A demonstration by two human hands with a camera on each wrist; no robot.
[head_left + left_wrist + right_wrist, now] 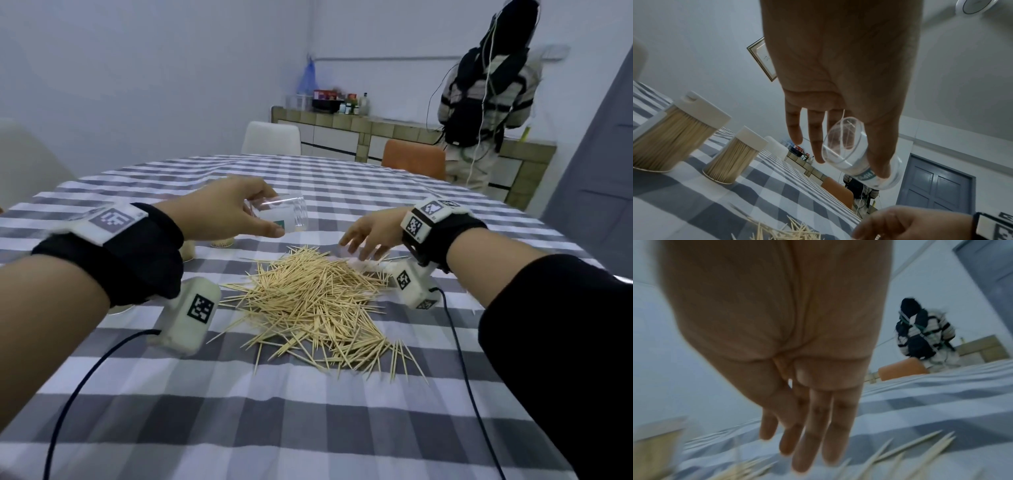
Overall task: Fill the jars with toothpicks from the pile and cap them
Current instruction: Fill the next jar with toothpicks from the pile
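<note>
While left hand grips jar, pile lies below

Your clear jar is up in the air, tipped on its side, with no cap on. It has a white and green label, and only a stick or two shows inside it. It hangs over the middle of the tabletop, just past the far end of the pile. The pile of toothpicks is a big, messy heap of thin, pale wooden sticks, pointing every way, spread toward the near edge. Two filled jars stand upright with white caps on, toward the left edge, side by side but not touching. They are packed tight with toothpicks.
</note>
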